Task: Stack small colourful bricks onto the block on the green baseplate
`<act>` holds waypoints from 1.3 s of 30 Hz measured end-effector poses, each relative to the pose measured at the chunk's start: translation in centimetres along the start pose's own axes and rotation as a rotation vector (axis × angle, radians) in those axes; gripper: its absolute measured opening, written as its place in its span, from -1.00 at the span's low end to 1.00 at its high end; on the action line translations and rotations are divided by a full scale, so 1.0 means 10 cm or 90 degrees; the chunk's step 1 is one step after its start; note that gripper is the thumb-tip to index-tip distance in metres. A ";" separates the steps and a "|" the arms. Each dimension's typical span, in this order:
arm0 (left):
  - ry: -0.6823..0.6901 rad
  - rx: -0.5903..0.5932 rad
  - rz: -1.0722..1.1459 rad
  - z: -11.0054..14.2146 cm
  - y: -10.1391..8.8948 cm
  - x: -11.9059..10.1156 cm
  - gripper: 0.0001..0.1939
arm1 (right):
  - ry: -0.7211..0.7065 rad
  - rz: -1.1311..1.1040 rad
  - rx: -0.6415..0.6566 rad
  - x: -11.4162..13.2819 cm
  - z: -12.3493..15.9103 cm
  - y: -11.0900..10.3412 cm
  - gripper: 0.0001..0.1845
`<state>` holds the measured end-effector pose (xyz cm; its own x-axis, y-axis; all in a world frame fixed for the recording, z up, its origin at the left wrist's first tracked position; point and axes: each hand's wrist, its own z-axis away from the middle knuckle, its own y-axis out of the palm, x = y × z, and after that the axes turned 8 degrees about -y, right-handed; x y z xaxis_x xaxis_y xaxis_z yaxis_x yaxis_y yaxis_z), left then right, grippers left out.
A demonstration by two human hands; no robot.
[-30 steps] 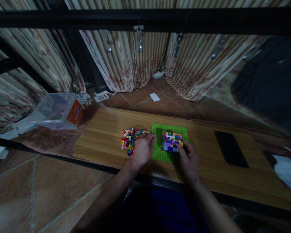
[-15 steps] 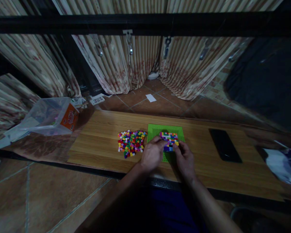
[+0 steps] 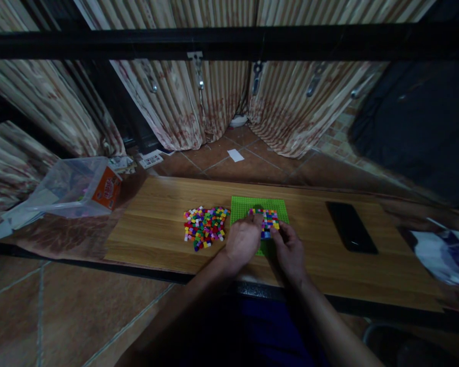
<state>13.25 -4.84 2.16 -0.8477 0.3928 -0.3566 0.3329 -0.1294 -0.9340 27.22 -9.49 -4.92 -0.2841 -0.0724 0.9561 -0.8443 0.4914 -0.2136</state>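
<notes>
A many-coloured block of small toy bricks (image 3: 270,218) lies over the green studded baseplate (image 3: 239,208); whether it is fixed to the plate I cannot tell. My left hand (image 3: 244,240) covers its left side with curled fingers, and the fingertips are partly hidden. At the lower right corner of the block, my right hand (image 3: 289,248) is closed, thumb and fingers on its edge. Left of the baseplate is a loose pile of small bricks (image 3: 205,227) in mixed colours.
Both hands work above a long wooden board (image 3: 153,214). A black phone-like slab (image 3: 351,227) lies on its right part. A clear plastic box (image 3: 76,186) with an orange label stands off the left end. A white and purple packet (image 3: 445,257) sits at the far right.
My left thumb has drawn back from the top of the brick block, and the left fingers are more bunched at its left side. My right hand stays at the corner. The view has shifted slightly.
</notes>
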 end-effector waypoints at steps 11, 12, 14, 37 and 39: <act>0.036 -0.034 0.012 -0.06 0.00 0.04 -0.72 | -0.001 -0.009 -0.002 0.00 0.00 0.00 -0.52; 0.037 -0.040 0.017 -0.05 0.01 0.05 -0.72 | 0.000 -0.005 -0.004 0.01 0.00 0.00 -0.52; 0.037 -0.058 0.025 -0.02 0.05 0.05 -0.72 | 0.003 -0.004 -0.005 0.03 0.00 0.00 -0.52; -0.030 -0.112 0.032 0.09 0.20 -0.01 -0.56 | 0.073 0.138 -0.030 0.25 -0.18 0.15 -0.42; -0.026 -0.118 0.030 0.09 0.21 -0.01 -0.56 | 0.077 0.144 -0.024 0.28 -0.18 0.15 -0.41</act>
<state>13.65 -5.98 0.22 -0.8437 0.3532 -0.4042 0.4404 0.0251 -0.8974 26.01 -7.40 -2.23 -0.4054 0.1467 0.9023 -0.7471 0.5156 -0.4195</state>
